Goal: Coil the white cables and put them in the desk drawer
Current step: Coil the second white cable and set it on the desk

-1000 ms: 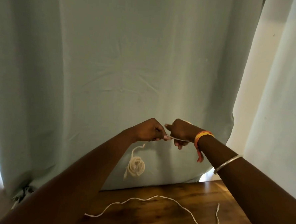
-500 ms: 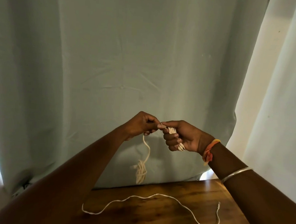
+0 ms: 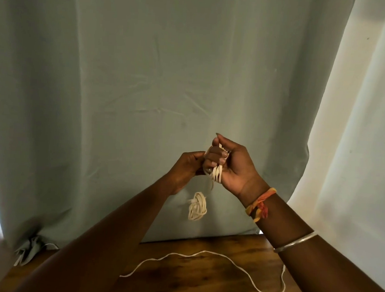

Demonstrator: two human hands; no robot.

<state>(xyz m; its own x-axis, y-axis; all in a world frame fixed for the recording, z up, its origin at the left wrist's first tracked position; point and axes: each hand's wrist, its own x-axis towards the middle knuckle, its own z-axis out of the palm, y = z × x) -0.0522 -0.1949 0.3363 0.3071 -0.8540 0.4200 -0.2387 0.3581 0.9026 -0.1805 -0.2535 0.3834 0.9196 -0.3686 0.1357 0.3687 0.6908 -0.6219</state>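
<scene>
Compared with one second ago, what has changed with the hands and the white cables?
The right hand has risen and turned its palm toward the camera, and loops of the white cable now wrap round it. The left hand keeps its grip on the cable beside it. The coiled bundle still hangs below the hands, and the loose cable lies on the desk as before.

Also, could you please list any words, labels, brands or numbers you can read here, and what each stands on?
None: no text is readable in this view. The pale green fabric curtain, brown wooden desk, coiled white cable in the right hand, loose white cable on the desk, silver metal bangle and orange thread wristband show no markings.
</scene>
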